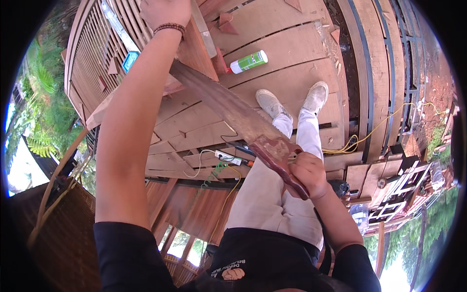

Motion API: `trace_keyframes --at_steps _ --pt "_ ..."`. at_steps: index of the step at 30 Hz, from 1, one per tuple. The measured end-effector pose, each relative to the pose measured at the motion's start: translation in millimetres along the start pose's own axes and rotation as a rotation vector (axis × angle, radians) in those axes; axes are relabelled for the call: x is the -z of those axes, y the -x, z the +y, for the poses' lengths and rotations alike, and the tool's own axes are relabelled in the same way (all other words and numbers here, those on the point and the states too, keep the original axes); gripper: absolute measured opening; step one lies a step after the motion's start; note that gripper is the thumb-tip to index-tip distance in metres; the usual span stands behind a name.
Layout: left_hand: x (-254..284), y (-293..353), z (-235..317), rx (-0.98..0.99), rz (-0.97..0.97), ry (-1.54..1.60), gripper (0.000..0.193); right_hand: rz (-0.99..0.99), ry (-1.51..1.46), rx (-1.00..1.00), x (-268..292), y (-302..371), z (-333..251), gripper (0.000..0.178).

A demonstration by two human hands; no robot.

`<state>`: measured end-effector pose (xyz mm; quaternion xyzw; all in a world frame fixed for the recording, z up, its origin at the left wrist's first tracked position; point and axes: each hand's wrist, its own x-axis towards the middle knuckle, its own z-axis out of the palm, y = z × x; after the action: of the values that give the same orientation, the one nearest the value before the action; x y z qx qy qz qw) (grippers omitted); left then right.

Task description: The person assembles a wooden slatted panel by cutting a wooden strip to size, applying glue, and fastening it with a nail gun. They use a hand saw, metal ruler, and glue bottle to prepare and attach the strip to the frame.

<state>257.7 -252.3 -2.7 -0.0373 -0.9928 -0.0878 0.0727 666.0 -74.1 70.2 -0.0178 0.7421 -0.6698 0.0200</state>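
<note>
My right hand (309, 173) is closed around the brown wooden handle of a hand saw (219, 104). The long, worn blade slants up and left from it, and its far end meets a reddish-brown wooden board (197, 51) beyond my left forearm. At the top edge, my left hand (165, 12), with a beaded bracelet at the wrist, bears on that board; its fingers look curled, though the frame cuts part of them off. A narrower pale strip of wood (204, 31) runs along the board's right side.
A white and green bottle with a red tip (249, 62) lies on the plank deck (287, 44). Offcuts (227, 23) are scattered about. My shoes (315, 97) stand beyond the saw. A power strip (227, 157), yellow cord (355, 141), slatted bench (92, 48) and blue-ended level-like tool (130, 59) lie around.
</note>
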Motion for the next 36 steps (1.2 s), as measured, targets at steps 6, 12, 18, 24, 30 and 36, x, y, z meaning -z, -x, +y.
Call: trace_keyframes --at_steps 6,12,18,24,30,36 --pt "-5.7 10.4 -27.0 -0.081 0.133 -0.035 0.069 0.008 0.068 -0.008 35.7 72.2 -27.0 0.022" --pt "-3.2 3.4 -0.7 -0.038 0.086 0.042 0.069 0.051 0.047 0.095 0.4 4.4 17.4 0.022" --pt "1.3 13.3 -0.7 -0.028 0.072 0.042 0.069 0.010 0.078 0.057 21.2 43.9 1.0 0.021" --pt "1.4 8.3 -1.6 -0.016 0.052 0.067 0.072 0.053 0.084 0.057 11.6 37.3 0.6 0.020" --pt "-0.2 11.3 6.2 -0.029 0.057 0.035 0.075 0.035 0.022 0.114 2.4 -20.1 20.1 0.017" --pt "-0.9 6.4 4.1 -0.052 0.112 0.042 0.074 -0.007 0.061 0.048 23.8 41.5 16.9 0.024"
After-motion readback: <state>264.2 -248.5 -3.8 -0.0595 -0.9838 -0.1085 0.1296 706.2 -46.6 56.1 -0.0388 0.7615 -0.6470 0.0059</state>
